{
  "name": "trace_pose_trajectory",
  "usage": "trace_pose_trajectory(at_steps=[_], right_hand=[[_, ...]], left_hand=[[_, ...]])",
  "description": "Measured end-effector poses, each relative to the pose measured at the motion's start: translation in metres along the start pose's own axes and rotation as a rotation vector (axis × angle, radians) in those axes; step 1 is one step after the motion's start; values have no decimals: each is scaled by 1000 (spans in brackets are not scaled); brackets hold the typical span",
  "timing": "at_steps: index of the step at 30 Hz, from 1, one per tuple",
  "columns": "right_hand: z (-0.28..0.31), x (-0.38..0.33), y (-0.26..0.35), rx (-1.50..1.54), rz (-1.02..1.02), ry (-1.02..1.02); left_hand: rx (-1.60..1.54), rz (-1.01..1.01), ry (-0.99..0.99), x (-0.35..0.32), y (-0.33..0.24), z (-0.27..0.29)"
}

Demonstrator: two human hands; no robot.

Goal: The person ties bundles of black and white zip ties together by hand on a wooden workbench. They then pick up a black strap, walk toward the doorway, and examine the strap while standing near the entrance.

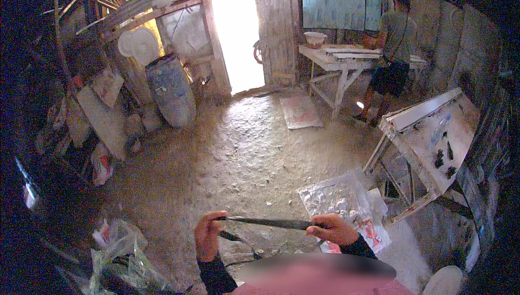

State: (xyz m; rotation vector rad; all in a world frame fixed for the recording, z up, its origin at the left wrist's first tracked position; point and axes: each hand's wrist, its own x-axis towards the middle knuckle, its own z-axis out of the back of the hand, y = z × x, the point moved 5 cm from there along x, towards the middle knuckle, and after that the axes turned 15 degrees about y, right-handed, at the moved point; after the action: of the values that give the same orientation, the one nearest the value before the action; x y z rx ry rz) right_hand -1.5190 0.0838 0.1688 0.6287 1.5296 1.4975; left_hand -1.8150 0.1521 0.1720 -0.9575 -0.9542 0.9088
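Observation:
A long, dark, narrow strap-like strip (pixel 265 222) is stretched roughly level in front of my body. My left hand (pixel 207 236) pinches its left end, with the fingers closed. At the other end, my right hand (pixel 335 230) is closed round the strip, thumb on top. A second short dark piece (pixel 231 236) slants down beside my left hand, and a thin dark cord shows below it; whether these join the strip I cannot tell. Beneath my right forearm lies a whitish sack (pixel 336 200) with red print and pale crumbs on it.
At right stands a tilted wooden table (pixel 411 143) with dark clumps and a clear plastic bottle (pixel 437 131). Another person (pixel 398 35) works at a far workbench (pixel 346 66). A blue drum (pixel 170 92) stands left of the bright doorway (pixel 236 35). Clear plastic bags (pixel 122 251) lie lower left.

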Motion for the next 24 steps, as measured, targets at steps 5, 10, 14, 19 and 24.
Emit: trace_pose_trajectory(at_steps=[5,10,14,19,24], right_hand=[[22,-29,0,191,94,-62],[29,-32,3,136,167,-115],[6,-8,1,85,133,-27],[-23,19,6,59,171,164],[-23,22,8,-7,145,204]], left_hand=[[86,-83,-374,-5,-3,50],[390,-143,-233,9,-18,28],[280,-233,177,16,-30,-37],[154,-212,699,9,-42,-112],[139,-267,626,9,-49,-106]])
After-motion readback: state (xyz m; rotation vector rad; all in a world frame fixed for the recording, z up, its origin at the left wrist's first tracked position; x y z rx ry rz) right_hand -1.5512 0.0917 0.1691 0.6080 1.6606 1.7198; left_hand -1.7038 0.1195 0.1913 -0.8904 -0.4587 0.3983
